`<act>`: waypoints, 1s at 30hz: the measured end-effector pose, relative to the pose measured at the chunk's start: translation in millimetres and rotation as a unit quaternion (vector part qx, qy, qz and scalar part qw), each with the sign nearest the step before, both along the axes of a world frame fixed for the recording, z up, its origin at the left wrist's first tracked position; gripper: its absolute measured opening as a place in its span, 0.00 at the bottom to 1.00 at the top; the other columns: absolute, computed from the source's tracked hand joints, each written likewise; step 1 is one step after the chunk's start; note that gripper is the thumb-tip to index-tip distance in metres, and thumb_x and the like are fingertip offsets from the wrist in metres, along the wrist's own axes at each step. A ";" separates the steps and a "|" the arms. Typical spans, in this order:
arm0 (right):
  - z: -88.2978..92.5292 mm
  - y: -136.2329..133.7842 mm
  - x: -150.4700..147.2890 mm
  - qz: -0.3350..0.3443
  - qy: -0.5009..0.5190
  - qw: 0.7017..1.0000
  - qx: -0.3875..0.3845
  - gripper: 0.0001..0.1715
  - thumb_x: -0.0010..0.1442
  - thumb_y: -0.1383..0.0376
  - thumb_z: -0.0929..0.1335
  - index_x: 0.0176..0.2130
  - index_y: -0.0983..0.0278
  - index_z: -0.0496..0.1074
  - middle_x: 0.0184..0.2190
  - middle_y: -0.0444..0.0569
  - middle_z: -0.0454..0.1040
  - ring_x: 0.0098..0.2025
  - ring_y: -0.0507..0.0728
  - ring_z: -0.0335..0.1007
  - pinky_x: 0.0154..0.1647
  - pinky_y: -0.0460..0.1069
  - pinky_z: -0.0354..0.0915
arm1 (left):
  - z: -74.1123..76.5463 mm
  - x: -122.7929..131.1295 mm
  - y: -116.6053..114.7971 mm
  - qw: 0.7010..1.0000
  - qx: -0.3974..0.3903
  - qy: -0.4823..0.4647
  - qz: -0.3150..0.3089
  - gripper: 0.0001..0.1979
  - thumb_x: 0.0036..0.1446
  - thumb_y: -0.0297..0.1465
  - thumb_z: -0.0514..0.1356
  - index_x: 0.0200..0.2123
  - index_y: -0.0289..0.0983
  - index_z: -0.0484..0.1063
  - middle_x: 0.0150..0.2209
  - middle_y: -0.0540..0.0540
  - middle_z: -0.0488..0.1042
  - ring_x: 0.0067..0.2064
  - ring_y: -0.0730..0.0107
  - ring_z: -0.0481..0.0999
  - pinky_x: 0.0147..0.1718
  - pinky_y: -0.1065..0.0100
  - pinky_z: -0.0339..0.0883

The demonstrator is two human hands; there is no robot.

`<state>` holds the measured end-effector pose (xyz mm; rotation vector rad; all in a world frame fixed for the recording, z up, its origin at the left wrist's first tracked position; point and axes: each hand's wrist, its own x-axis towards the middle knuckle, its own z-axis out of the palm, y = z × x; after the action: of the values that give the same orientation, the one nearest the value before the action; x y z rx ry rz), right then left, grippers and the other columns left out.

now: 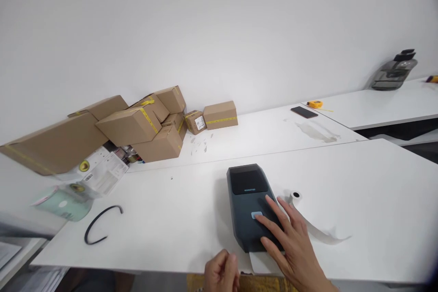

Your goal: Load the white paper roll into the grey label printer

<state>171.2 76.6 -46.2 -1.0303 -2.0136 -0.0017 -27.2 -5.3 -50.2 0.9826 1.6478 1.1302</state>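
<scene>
A dark teal label printer (244, 210) with a black glossy panel stands near the table's front edge. My right hand (290, 242) lies over its right side with fingers spread. One fingertip touches the light blue button (256, 215) on top. A strip of white paper (262, 262) sticks out from the printer's near end, over the table edge. My left hand (221, 271) is a loose fist at the table edge, left of that paper; nothing shows in it. To the right of the printer sits a small white paper roll (295, 196), its tail uncurled along the table.
Several cardboard boxes (126, 127) are piled at the back left. Before them lie plastic packets (65, 203) and a black curved band (91, 228). A phone (304, 112), a yellow tape measure (315, 104) and a water bottle (392, 73) are at the back right.
</scene>
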 end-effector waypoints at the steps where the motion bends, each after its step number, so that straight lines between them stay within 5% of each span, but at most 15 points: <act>1: 1.3 1.5 -1.2 -0.003 -0.001 1.000 0.003 0.22 0.64 0.59 0.68 0.57 0.48 0.72 0.72 0.41 0.55 0.69 0.70 0.53 0.65 0.67 0.51 | 2.7 -1.8 3.1 0.999 0.026 0.001 0.026 0.34 0.52 0.65 0.54 0.16 0.40 0.62 0.14 0.51 0.61 0.19 0.73 0.59 0.23 0.69 0.56; 3: 3.1 3.3 -2.8 -0.009 -0.004 1.000 0.007 0.19 0.64 0.59 0.68 0.55 0.49 0.73 0.70 0.41 0.60 0.70 0.69 0.52 0.67 0.67 0.47 | 6.6 -0.6 9.9 0.993 0.082 0.024 0.081 0.31 0.53 0.62 0.57 0.21 0.39 0.70 0.22 0.48 0.72 0.25 0.68 0.69 0.27 0.69 0.63; 5: 3.9 3.7 -3.6 -0.011 -0.012 1.000 0.011 0.17 0.65 0.59 0.68 0.53 0.50 0.74 0.68 0.41 0.63 0.70 0.68 0.52 0.69 0.66 0.44 | 7.1 7.2 16.3 0.983 0.131 0.047 0.122 0.26 0.54 0.58 0.59 0.35 0.40 0.78 0.39 0.42 0.80 0.41 0.59 0.77 0.38 0.67 0.69; 7: 3.4 3.8 -4.1 -0.015 -0.021 1.000 0.016 0.16 0.65 0.59 0.68 0.52 0.51 0.74 0.67 0.41 0.65 0.71 0.67 0.52 0.69 0.65 0.44 | 3.9 19.1 21.4 0.976 0.171 0.054 0.128 0.27 0.56 0.53 0.61 0.50 0.40 0.76 0.58 0.38 0.74 0.59 0.51 0.72 0.53 0.62 0.68; 9: 1.7 4.2 -5.0 -0.020 -0.029 0.999 0.022 0.15 0.66 0.59 0.67 0.52 0.51 0.74 0.67 0.42 0.65 0.71 0.66 0.51 0.69 0.65 0.43 | -1.6 31.0 24.8 0.975 0.190 0.048 0.102 0.31 0.58 0.48 0.61 0.60 0.38 0.69 0.66 0.37 0.65 0.67 0.50 0.63 0.63 0.60 0.60; 15: -4.1 3.9 -8.5 -0.027 -0.004 1.000 0.001 0.14 0.67 0.60 0.66 0.52 0.50 0.73 0.65 0.41 0.67 0.71 0.67 0.51 0.69 0.69 0.43 | -13.7 43.9 25.9 0.985 0.160 0.020 0.060 0.40 0.58 0.47 0.61 0.68 0.33 0.57 0.71 0.34 0.57 0.71 0.50 0.57 0.67 0.60 0.54; 19: -8.8 -3.6 -5.6 0.019 0.098 0.988 -0.115 0.19 0.68 0.57 0.65 0.57 0.50 0.71 0.70 0.45 0.60 0.71 0.69 0.51 0.63 0.68 0.61 | -14.2 41.3 23.6 0.989 0.131 -0.004 0.061 0.45 0.55 0.50 0.63 0.69 0.35 0.55 0.71 0.35 0.57 0.72 0.47 0.55 0.67 0.59 0.54; 22: -15.6 -10.5 -1.2 0.012 0.215 0.953 -0.213 0.27 0.70 0.54 0.61 0.66 0.50 0.62 0.73 0.48 0.52 0.72 0.67 0.51 0.59 0.63 0.69 | -11.5 39.2 23.0 0.989 0.135 0.004 0.059 0.42 0.58 0.51 0.61 0.69 0.35 0.57 0.71 0.35 0.57 0.72 0.49 0.54 0.68 0.60 0.51; 30: -25.4 -12.7 5.0 0.038 0.306 0.891 -0.333 0.31 0.70 0.48 0.58 0.68 0.49 0.61 0.74 0.43 0.50 0.74 0.66 0.45 0.69 0.63 0.57 | 2.8 42.9 27.2 0.985 0.143 -0.064 0.075 0.42 0.56 0.55 0.60 0.67 0.36 0.61 0.70 0.38 0.60 0.71 0.50 0.57 0.66 0.64 0.57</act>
<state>176.2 63.9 -71.6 -1.1628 -1.4662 0.9961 15.8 21.9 -47.5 0.9523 1.5026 1.5334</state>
